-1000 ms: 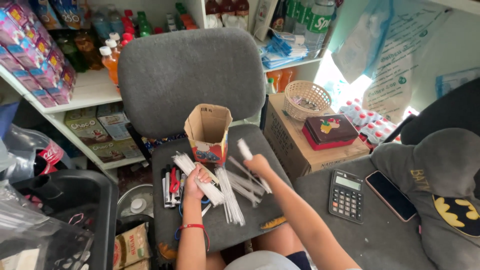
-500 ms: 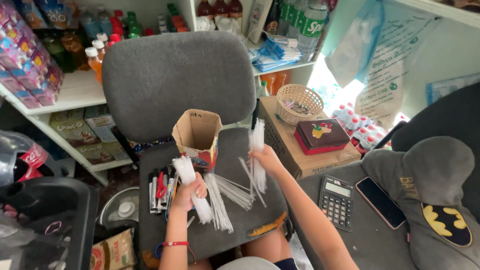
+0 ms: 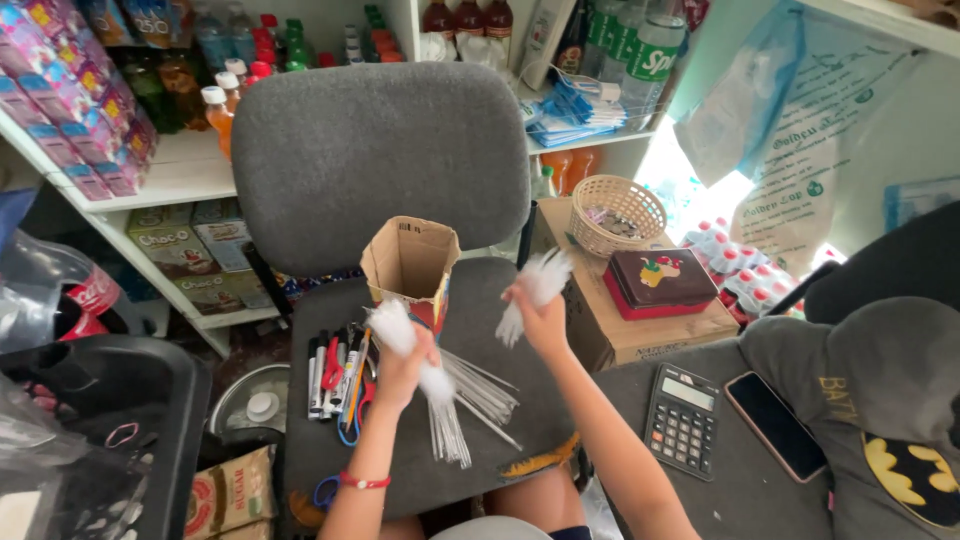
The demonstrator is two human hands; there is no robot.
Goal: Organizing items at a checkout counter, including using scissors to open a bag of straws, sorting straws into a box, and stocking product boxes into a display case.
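Both hands are up over the seat of the grey office chair (image 3: 380, 170). The left hand (image 3: 405, 365) is closed around a bundle of white sticks (image 3: 400, 335), blurred with motion, the bundle poking out above and below the fist. A red band (image 3: 362, 482) circles that wrist. The right hand (image 3: 540, 315) is gripping a second white bundle (image 3: 535, 290), also smeared by movement, raised just to the right of the open cardboard box (image 3: 410, 268). That box stands upright at the back of the seat, its flaps open, between the two hands and a little behind them. On the seat below, a loose fan of thin white sticks (image 3: 470, 400) lies spread under the left hand. To the left of them sits a row of pens and markers (image 3: 335, 370) with blue-handled scissors (image 3: 350, 425) alongside. Off to the right, a calculator (image 3: 683, 420) and a dark phone (image 3: 775, 425) rest on the grey table (image 3: 740, 490), and a wicker basket (image 3: 617, 215) sits on a carton beside a dark red tin (image 3: 665, 280).
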